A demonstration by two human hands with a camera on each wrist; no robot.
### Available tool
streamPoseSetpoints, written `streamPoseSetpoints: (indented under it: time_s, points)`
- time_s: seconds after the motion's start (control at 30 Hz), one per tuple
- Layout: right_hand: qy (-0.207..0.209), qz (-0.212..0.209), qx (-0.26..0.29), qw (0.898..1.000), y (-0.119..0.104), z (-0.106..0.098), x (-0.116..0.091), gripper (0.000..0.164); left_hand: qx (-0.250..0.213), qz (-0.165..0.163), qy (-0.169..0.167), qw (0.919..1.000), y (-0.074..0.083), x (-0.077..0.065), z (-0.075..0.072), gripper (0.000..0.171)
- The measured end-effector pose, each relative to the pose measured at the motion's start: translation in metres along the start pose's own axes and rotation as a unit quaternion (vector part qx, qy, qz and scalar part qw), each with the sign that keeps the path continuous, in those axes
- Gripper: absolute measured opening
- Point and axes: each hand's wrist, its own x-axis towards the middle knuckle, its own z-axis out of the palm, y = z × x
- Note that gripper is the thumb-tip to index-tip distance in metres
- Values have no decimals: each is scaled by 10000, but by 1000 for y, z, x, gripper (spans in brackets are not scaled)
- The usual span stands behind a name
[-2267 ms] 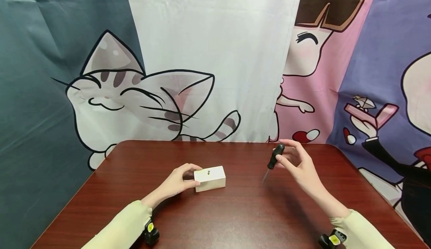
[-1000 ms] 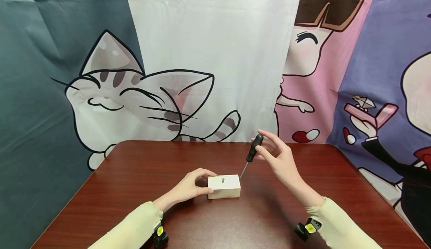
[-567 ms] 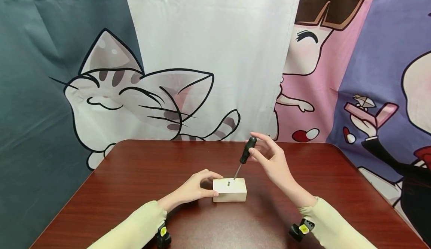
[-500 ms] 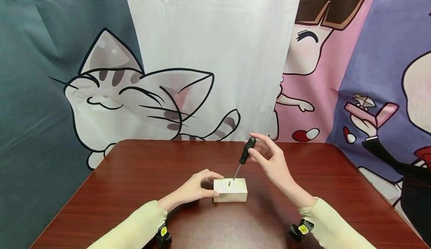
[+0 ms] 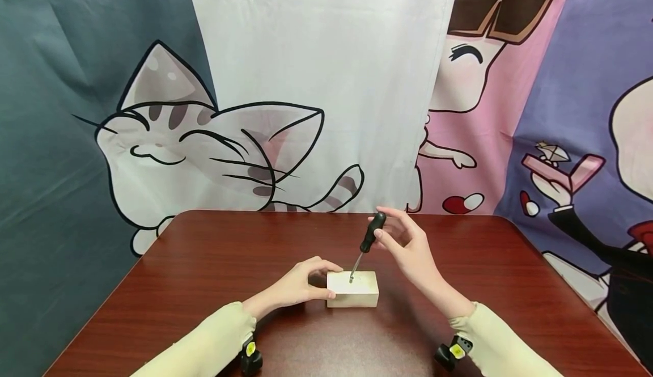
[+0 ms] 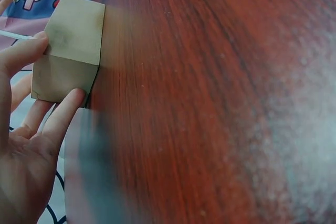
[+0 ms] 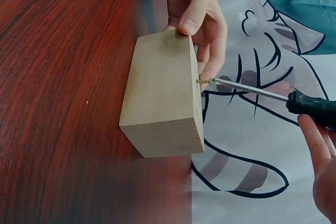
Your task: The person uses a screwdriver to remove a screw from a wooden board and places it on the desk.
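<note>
A pale wooden block (image 5: pixel 353 299) lies on the table, long side facing me. At its left end my left hand (image 5: pixel 293 287) grips it, thumb on the near side and fingers behind. A small screw (image 7: pixel 203 81) stands partly out of the top face, plainest in the right wrist view. My right hand (image 5: pixel 410 252) holds a screwdriver (image 5: pixel 371 234) by its black handle between thumb and fingers. Leaning to the right, its metal shaft (image 7: pixel 252 88) meets the screw head with its tip. Part of the handle is cut off in the right wrist view.
The reddish-brown wooden table (image 5: pixel 229 241) extends around the block on all sides. Behind its far edge hangs a cartoon-printed cloth (image 5: pixel 326 54). Each wrist carries a small black camera, one on the left (image 5: pixel 251 357) and one on the right (image 5: pixel 453 353).
My left hand has slid the block to the right and a little nearer. The right hand has brought the screwdriver leftward from beyond the block, and its tip has come onto the screw.
</note>
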Motion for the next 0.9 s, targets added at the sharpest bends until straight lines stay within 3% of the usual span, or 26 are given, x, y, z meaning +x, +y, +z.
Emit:
streamPoseSetpoints:
  time_s: [0.43,0.73,0.9]
  points:
    - [-22,-18,-89,10000,-2,-6,-6,45,20,-61,90,9999,-3,1,3,47]
    - [-194,15,-190,9996,-6,-9,-8,43,-36,30,-8,10000,3,1,8,49]
    - [-20,207,-211,9996,-10,-5,-8,41,-103,83,26,9999,3,-1,9,48]
